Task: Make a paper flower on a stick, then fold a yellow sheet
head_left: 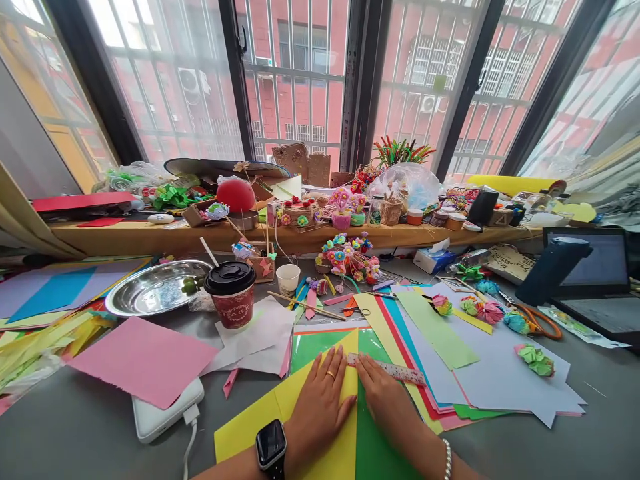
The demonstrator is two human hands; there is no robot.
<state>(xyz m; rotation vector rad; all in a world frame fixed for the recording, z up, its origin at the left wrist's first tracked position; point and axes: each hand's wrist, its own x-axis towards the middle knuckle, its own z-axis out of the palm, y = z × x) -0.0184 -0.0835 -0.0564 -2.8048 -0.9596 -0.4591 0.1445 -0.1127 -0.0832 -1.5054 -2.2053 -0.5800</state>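
My left hand (320, 397) lies flat, fingers together, on a yellow paper sheet (260, 420) at the near edge of the desk; it wears a ring and a smartwatch. My right hand (385, 393) presses flat beside it on a green sheet (375, 447), fingertips touching a pink patterned ruler (395, 370) that lies across the papers. Both hands meet along the yellow sheet's edge. Neither hand grips anything.
A red lidded cup (231, 293), a metal bowl (150, 290), a pink sheet (143, 360) and a white power bank (165, 413) sit left. Coloured sheets, paper flowers (535, 359), orange scissors (543, 320) and a laptop (595, 280) lie right. Craft clutter fills the windowsill.
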